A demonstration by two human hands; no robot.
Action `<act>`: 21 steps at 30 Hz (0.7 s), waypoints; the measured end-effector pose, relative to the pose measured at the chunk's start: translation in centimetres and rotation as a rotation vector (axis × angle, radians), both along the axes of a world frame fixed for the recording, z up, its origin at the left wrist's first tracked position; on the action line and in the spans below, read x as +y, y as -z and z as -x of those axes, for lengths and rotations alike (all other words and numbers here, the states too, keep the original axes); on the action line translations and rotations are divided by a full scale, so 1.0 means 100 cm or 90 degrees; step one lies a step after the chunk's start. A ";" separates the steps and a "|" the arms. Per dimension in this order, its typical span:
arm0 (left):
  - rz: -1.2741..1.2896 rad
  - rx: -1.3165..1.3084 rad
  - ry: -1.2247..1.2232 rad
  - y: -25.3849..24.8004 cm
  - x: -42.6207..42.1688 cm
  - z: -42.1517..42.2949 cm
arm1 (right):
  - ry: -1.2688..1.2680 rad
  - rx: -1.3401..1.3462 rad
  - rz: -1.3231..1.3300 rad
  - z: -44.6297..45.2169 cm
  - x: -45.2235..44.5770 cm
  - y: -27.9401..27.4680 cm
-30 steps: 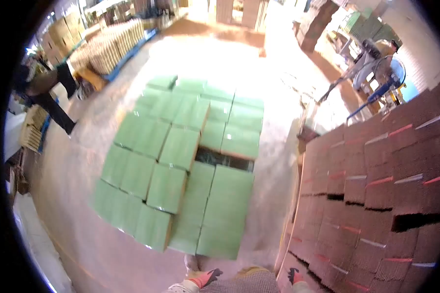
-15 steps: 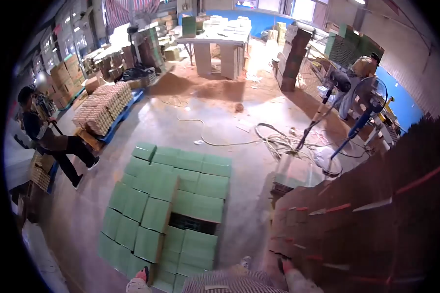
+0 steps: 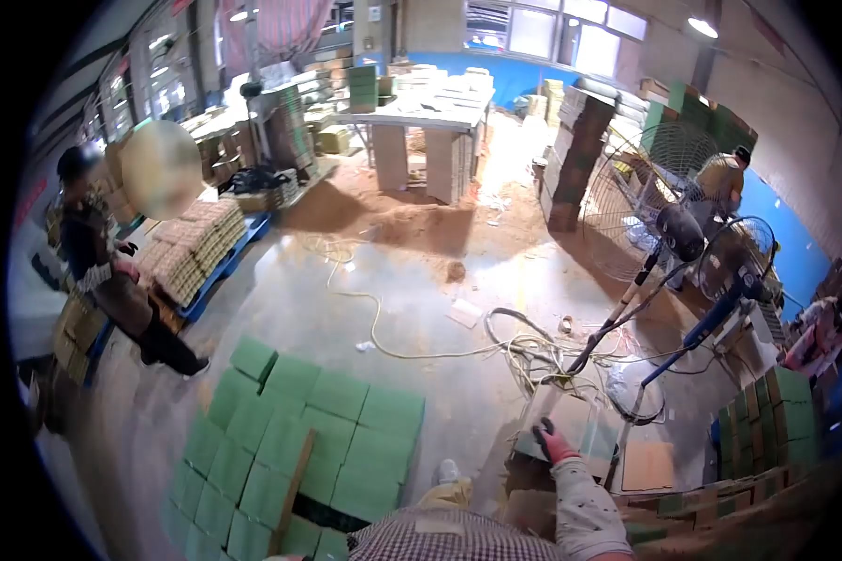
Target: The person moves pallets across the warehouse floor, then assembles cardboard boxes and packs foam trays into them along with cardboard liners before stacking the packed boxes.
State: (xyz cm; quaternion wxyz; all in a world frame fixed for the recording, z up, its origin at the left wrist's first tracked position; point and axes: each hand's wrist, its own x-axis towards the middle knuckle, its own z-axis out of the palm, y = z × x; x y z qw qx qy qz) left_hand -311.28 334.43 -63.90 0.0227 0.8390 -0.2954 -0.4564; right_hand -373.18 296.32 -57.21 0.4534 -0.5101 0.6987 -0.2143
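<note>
My right hand [image 3: 554,441], in a glove with dark fingertips and a pinkish-red back, reaches forward from a pale speckled sleeve. It is over the left part of a cardboard box [image 3: 580,411] whose top has a glossy clear sheet. Its fingers look apart, with nothing visible between them; whether they touch the box I cannot tell. My left hand is out of view. To the left, several green boxes [image 3: 295,383] lie packed in rows on the floor. A narrow brown strip [image 3: 295,486] runs along a height step among them, beside a dark gap.
Two pedestal fans [image 3: 678,234] stand at right, with a tangled hose [image 3: 524,346] round their bases. A person [image 3: 112,252] stands at left by stacked egg-tray-like sheets [image 3: 192,248]. Two other people are at far right. More green boxes [image 3: 767,421] are stacked at right.
The view has shifted, bringing the right-hand stacks and another person into sight. My right hand has moved forward to the cardboard box. My left hand has left the view.
</note>
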 end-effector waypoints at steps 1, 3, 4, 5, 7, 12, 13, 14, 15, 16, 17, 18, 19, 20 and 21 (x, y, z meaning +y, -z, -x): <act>0.014 0.005 -0.003 0.005 -0.046 -0.001 | -0.033 -0.059 0.232 0.030 -0.022 0.038; 0.069 0.007 -0.038 0.036 -0.146 -0.015 | 0.148 -0.137 0.047 0.108 -0.048 0.106; 0.110 0.012 -0.063 0.052 -0.203 -0.026 | 0.203 -0.151 -0.029 0.146 -0.049 0.121; 0.123 0.033 -0.017 0.051 -0.272 -0.034 | 0.056 -0.071 -0.006 0.150 -0.040 0.096; 0.514 -0.090 0.311 -0.062 -0.417 0.005 | -0.095 0.049 -0.034 0.145 -0.042 0.051; 0.650 0.141 0.151 -0.165 -0.640 0.072 | -0.089 0.083 -0.243 0.079 -0.176 0.041; 0.675 0.119 0.158 -0.161 -0.661 0.079 | -0.109 0.090 -0.251 0.062 -0.217 0.041; 0.702 0.157 0.160 -0.143 -0.681 0.085 | -0.132 0.095 -0.254 0.043 -0.262 0.042; 0.732 0.190 0.159 -0.123 -0.694 0.082 | -0.167 0.097 -0.245 0.022 -0.316 0.044; 0.615 0.205 0.184 -0.124 -0.694 0.071 | -0.204 0.103 -0.239 -0.002 -0.370 0.046; 0.500 0.227 0.197 -0.127 -0.696 0.063 | -0.242 0.105 -0.227 -0.027 -0.428 0.048; 0.447 0.206 0.121 -0.105 -0.691 0.052 | -0.279 0.102 -0.214 -0.056 -0.488 0.048; 0.391 0.190 0.050 -0.074 -0.677 0.036 | -0.315 0.106 -0.211 -0.085 -0.534 0.051; 0.320 0.189 -0.030 -0.062 -0.659 0.015 | -0.344 0.101 -0.201 -0.116 -0.587 0.050; 0.155 0.070 -0.149 -0.055 -0.637 0.002 | -0.361 0.091 -0.200 -0.148 -0.636 0.049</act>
